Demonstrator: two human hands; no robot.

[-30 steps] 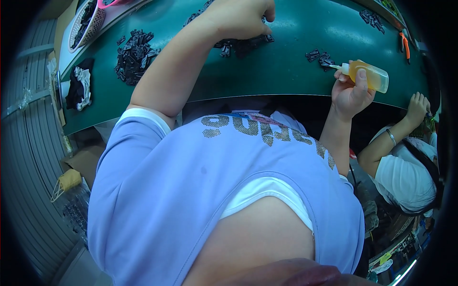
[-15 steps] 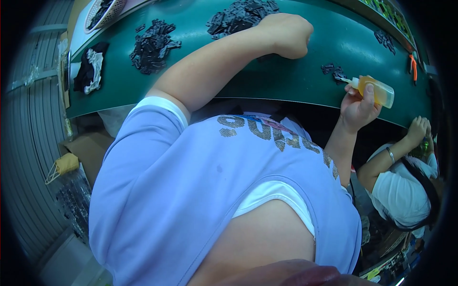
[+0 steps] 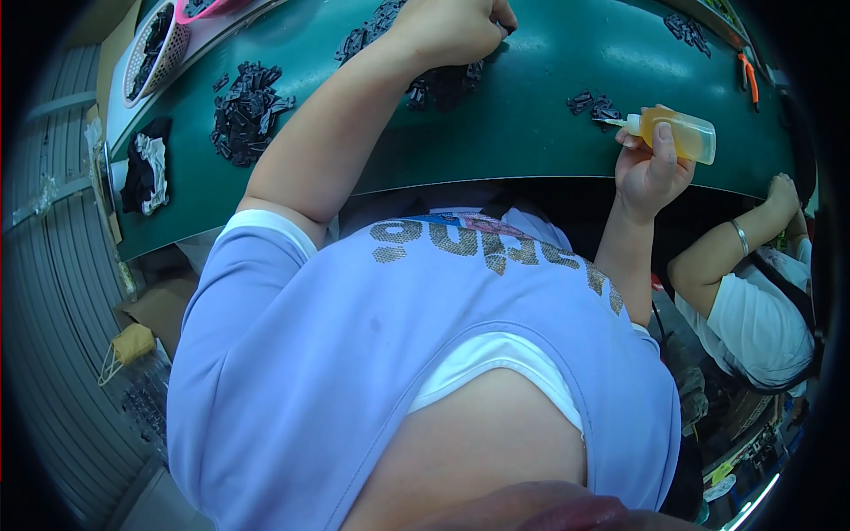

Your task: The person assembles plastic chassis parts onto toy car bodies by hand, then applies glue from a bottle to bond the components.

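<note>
My right hand [image 3: 653,173] is wrapped round a clear squeeze bottle [image 3: 686,134] of amber liquid. The bottle lies nearly level, its thin nozzle pointing left over a small cluster of black parts [image 3: 605,110] on the green table. Farther left, my left hand [image 3: 453,34] is curled at the large heap of small black parts [image 3: 443,87], its back toward me. Its fingers are closed and mostly hidden, so whatever they hold, if anything, does not show. My left forearm crosses over the heap and covers part of it.
Another black pile [image 3: 243,115] lies left on the green table [image 3: 540,159], with a black and white cloth [image 3: 146,168] beyond it. Baskets [image 3: 158,55] stand far left. Orange-handled pliers [image 3: 749,80] lie at right. Another person [image 3: 753,310] sits close by on the right.
The whole view has shifted, so the table things sit further left. My left hand stays closed and now shows bent fingertips at its right side. The bottle remains in my right hand, slightly more level.
</note>
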